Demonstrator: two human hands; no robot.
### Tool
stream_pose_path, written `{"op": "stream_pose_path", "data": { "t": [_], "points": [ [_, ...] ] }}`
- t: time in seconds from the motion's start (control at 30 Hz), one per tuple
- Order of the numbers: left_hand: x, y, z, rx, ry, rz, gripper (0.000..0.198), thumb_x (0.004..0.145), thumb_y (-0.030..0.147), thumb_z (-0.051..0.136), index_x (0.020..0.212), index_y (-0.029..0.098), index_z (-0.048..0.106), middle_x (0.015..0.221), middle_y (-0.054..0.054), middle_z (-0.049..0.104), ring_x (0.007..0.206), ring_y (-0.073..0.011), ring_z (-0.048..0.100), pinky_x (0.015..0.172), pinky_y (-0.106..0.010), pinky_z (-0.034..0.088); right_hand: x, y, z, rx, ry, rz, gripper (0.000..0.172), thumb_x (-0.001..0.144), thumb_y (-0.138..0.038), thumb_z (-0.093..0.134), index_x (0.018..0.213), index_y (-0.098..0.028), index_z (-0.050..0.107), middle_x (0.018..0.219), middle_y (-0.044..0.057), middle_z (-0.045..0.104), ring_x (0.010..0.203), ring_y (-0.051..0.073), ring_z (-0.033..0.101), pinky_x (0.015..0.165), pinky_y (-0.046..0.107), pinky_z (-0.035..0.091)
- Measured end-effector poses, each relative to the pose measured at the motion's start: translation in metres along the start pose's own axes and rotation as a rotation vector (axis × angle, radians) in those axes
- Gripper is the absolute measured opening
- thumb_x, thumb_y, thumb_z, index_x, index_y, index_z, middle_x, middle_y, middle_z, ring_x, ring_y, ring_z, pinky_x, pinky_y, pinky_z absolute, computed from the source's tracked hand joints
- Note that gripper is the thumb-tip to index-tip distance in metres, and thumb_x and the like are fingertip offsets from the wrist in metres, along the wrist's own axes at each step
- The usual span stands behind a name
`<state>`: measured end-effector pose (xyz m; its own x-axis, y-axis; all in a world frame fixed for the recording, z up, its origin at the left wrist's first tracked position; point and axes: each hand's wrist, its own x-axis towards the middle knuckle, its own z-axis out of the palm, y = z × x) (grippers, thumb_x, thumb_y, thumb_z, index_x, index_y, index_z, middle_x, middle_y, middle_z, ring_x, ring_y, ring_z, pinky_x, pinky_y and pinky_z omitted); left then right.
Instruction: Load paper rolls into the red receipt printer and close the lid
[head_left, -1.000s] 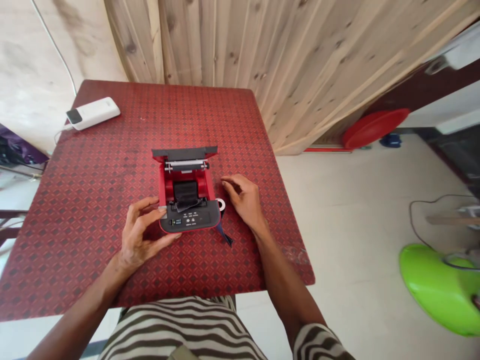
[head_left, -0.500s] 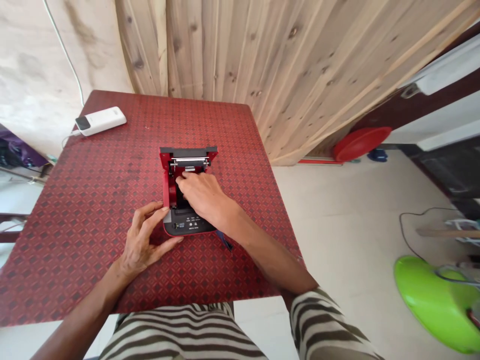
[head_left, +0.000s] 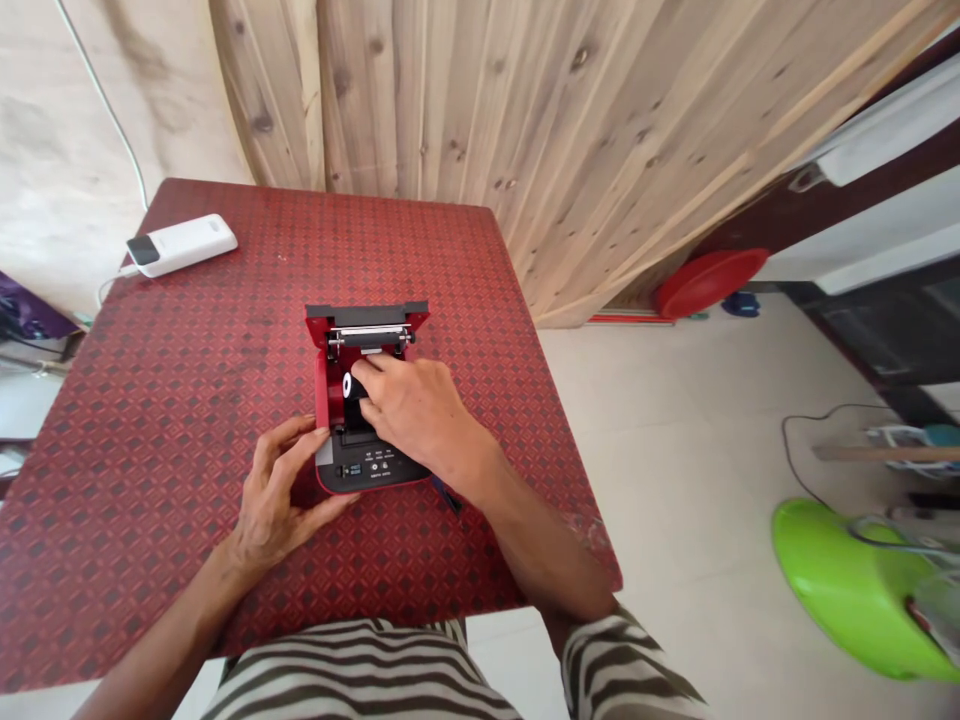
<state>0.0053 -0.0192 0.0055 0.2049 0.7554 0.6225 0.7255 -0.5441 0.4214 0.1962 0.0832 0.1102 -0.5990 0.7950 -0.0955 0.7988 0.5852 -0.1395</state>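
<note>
A small red and black printer (head_left: 367, 456) sits on the table with its lid (head_left: 367, 313) raised, so the rollers under the lid show. My left hand (head_left: 274, 495) grips the printer's near left corner, fingers along its side and thumb at the front edge. Inside the open paper bay, my right hand (head_left: 424, 405) pinches a small black roll (head_left: 354, 386) with a white ring at its end. The hand covers the roll's right part and much of the bay.
The table (head_left: 247, 330) has a red patterned cover. A white power bank (head_left: 187, 244) with a cable lies at its far left. A dark strap (head_left: 445, 494) pokes out at the printer's right. Wooden panelling (head_left: 427, 100) stands behind; a green plastic stool or chair (head_left: 847, 590) is on the right.
The black roll's white end now shows beside my right fingers, lifted a little within the bay. My left hand stays on the printer's corner. The whole view has shifted slightly.
</note>
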Motion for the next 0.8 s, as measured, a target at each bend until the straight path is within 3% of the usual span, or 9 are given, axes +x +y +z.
{"op": "stream_pose_path", "data": {
  "t": [0.17, 0.27, 0.37, 0.5, 0.67, 0.8],
  "points": [
    [0.002, -0.001, 0.0, -0.017, -0.006, 0.008, 0.078, 0.083, 0.038, 0.085, 0.149, 0.021, 0.048, 0.133, -0.017, 0.061, 0.121, -0.0274, 0.063, 0.097, -0.042, 0.061, -0.017, -0.001, -0.007, 0.062, 0.081, -0.014, 0.023, 0.103, -0.014, 0.049, 0.114, -0.019, 0.069, 0.109, 0.008, 0.076, 0.081, 0.021, 0.073, 0.061, 0.032, 0.046],
    [0.004, -0.001, -0.001, -0.016, -0.009, 0.019, 0.079, 0.082, 0.038, 0.085, 0.149, 0.02, 0.048, 0.133, -0.017, 0.061, 0.121, -0.0277, 0.063, 0.099, -0.042, 0.059, -0.038, 0.017, -0.018, 0.366, 0.249, -0.065, 0.015, 0.1, -0.023, 0.062, 0.114, -0.023, 0.069, 0.112, 0.004, 0.075, 0.086, 0.018, 0.071, 0.068, 0.03, 0.052],
    [0.005, -0.002, 0.0, -0.013, -0.005, 0.021, 0.079, 0.082, 0.038, 0.086, 0.149, 0.02, 0.048, 0.133, -0.017, 0.061, 0.119, -0.028, 0.064, 0.098, -0.043, 0.059, -0.053, 0.053, -0.017, 0.744, 0.451, -0.016, 0.023, 0.095, -0.033, 0.072, 0.116, -0.026, 0.067, 0.105, 0.001, 0.073, 0.08, 0.015, 0.067, 0.067, 0.029, 0.054],
    [0.005, -0.003, 0.001, -0.016, 0.005, 0.025, 0.078, 0.082, 0.037, 0.086, 0.148, 0.02, 0.049, 0.132, -0.016, 0.061, 0.118, -0.0279, 0.064, 0.096, -0.042, 0.06, -0.048, 0.095, 0.025, 0.92, 0.636, 0.224, 0.027, 0.091, -0.041, 0.072, 0.111, -0.025, 0.065, 0.093, 0.001, 0.07, 0.08, 0.016, 0.065, 0.069, 0.03, 0.053],
    [0.005, -0.004, 0.002, -0.016, 0.006, 0.027, 0.078, 0.081, 0.036, 0.087, 0.148, 0.019, 0.05, 0.132, -0.017, 0.061, 0.118, -0.0273, 0.064, 0.097, -0.041, 0.058, -0.025, 0.103, 0.093, 1.086, 0.551, 0.316, 0.027, 0.082, -0.034, 0.075, 0.103, -0.021, 0.064, 0.085, -0.001, 0.07, 0.071, 0.015, 0.063, 0.068, 0.029, 0.051],
    [0.005, -0.003, 0.002, 0.001, 0.014, 0.043, 0.078, 0.08, 0.034, 0.087, 0.147, 0.017, 0.05, 0.131, -0.017, 0.062, 0.119, -0.0287, 0.063, 0.098, -0.042, 0.057, -0.02, 0.099, 0.109, 1.059, 0.487, 0.3, 0.026, 0.082, -0.03, 0.072, 0.106, -0.021, 0.065, 0.081, -0.003, 0.07, 0.065, 0.014, 0.061, 0.063, 0.027, 0.048]
  ]
}}
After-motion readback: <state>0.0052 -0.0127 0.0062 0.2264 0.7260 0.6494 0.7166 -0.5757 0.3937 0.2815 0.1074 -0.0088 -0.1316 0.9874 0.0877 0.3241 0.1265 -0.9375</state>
